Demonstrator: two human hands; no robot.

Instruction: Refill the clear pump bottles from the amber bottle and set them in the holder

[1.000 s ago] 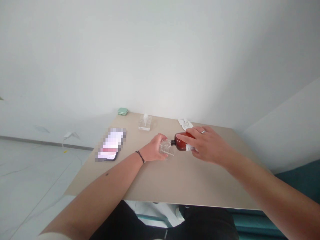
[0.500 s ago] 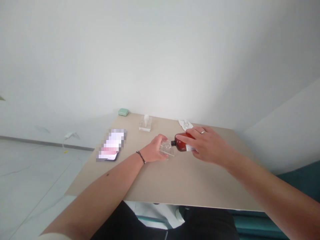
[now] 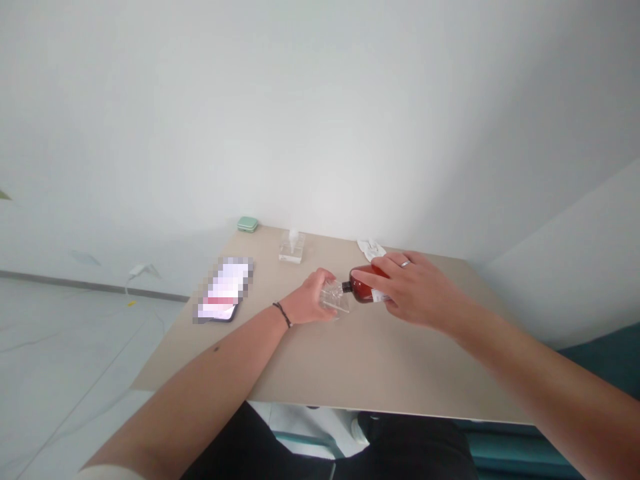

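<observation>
My left hand (image 3: 311, 299) is closed around a clear, square-sided container (image 3: 336, 297) over the middle of the table. Tipped on its side, a reddish-brown bottle (image 3: 361, 288) with a black neck and a pale label is gripped in my right hand (image 3: 413, 287). The bottle's mouth points left, right at the opening of the clear container. Whether liquid is flowing between them is too small to tell. My right palm and fingers hide the bottle's base.
On the beige table (image 3: 390, 373), a phone (image 3: 225, 290) with its screen lit lies at the left. Along the back are a green case (image 3: 247, 224), a clear box (image 3: 291, 255) with a white tissue sticking out, and a crumpled white tissue (image 3: 370, 249). A wall (image 3: 320, 120) rises behind.
</observation>
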